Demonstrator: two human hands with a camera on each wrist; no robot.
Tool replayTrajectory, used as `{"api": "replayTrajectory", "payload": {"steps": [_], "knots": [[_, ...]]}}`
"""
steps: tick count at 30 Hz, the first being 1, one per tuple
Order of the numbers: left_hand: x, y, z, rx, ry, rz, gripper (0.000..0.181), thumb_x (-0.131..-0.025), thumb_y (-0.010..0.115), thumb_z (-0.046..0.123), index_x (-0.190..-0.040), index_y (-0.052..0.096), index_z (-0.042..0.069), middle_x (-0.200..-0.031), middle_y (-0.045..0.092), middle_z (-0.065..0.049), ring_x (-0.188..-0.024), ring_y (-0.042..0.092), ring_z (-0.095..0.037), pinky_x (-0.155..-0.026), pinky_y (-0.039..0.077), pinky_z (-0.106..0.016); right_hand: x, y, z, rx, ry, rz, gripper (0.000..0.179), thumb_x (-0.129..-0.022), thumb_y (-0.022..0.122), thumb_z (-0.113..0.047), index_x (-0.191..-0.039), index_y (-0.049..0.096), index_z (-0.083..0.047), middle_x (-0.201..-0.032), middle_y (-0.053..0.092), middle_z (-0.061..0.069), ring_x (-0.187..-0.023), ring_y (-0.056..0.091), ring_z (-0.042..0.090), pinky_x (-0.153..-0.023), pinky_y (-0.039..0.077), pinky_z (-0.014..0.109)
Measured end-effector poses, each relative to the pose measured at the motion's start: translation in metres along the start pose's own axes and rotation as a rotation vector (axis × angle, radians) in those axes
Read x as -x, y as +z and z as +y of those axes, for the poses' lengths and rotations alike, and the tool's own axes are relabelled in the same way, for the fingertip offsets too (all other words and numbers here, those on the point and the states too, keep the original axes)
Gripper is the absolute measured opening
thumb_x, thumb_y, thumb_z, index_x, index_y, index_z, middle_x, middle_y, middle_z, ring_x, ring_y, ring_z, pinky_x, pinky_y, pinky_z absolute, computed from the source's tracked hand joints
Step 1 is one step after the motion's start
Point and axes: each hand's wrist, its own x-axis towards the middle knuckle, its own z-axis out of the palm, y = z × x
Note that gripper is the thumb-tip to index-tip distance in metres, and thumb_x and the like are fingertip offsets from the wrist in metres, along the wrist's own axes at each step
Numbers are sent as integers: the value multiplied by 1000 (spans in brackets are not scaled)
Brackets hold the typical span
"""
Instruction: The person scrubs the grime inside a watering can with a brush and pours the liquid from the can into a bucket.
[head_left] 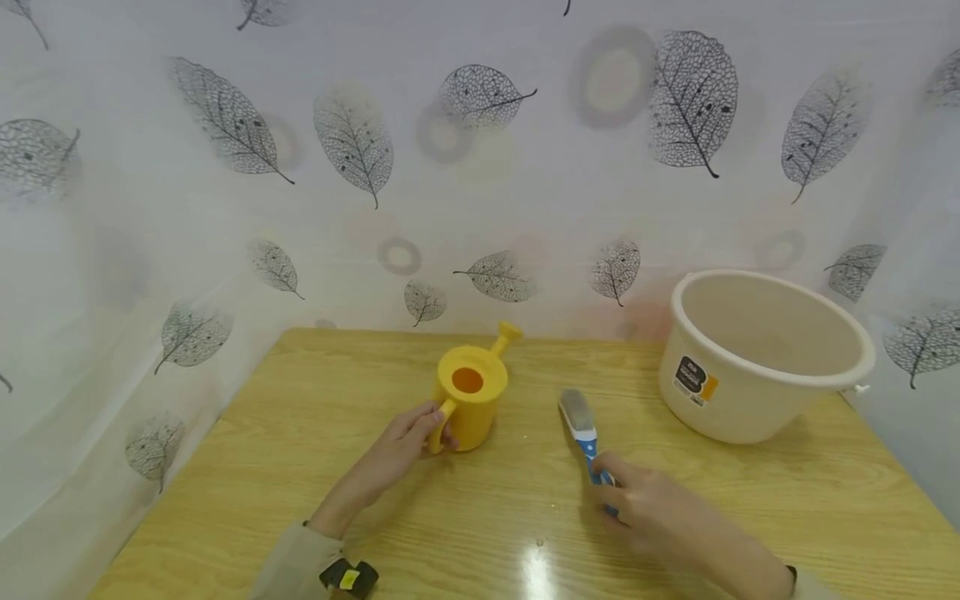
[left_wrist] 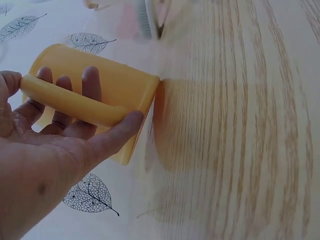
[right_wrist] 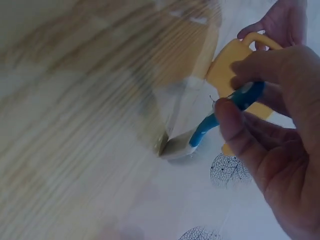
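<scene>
A yellow watering can [head_left: 471,421] stands upright on the wooden table, its spout pointing away to the back right. My left hand [head_left: 408,437] grips its handle [left_wrist: 70,102], with several fingers passed through the loop. To the right, my right hand [head_left: 645,504] holds a brush [head_left: 587,446] by its blue and white handle [right_wrist: 206,127]. The brush's grey bristles [head_left: 577,410] point away from me. In the right wrist view the brush tip looks close to the table top; I cannot tell whether it touches.
A large cream plastic tub [head_left: 738,400] with a label stands at the table's right side. Behind the wooden table [head_left: 315,383] hangs a white sheet [head_left: 525,200] printed with dark leaves. A black band with a yellow patch [head_left: 349,577] sits at the left wrist.
</scene>
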Motion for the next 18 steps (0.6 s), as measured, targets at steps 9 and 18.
{"api": "replayTrajectory", "payload": {"steps": [9, 18], "knots": [[0, 0, 0, 31, -28, 6, 43, -112, 32, 38, -109, 55, 1, -116, 64, -17, -110, 61, -22, -105, 50, -48, 1, 5, -6, -64, 118, -135, 21, -76, 84, -4, -93, 73, -9, -111, 58, 7, -72, 57, 0, -57, 43, 7], [0, 0, 1, 50, -39, 11, 45, -113, 31, 39, -109, 55, 0, -116, 64, -18, -110, 62, -23, -104, 51, -50, 2, 9, -6, -128, 164, -171, 17, -81, 81, -4, -95, 73, -9, -111, 56, 6, -77, 58, 0, -60, 46, 8]]}}
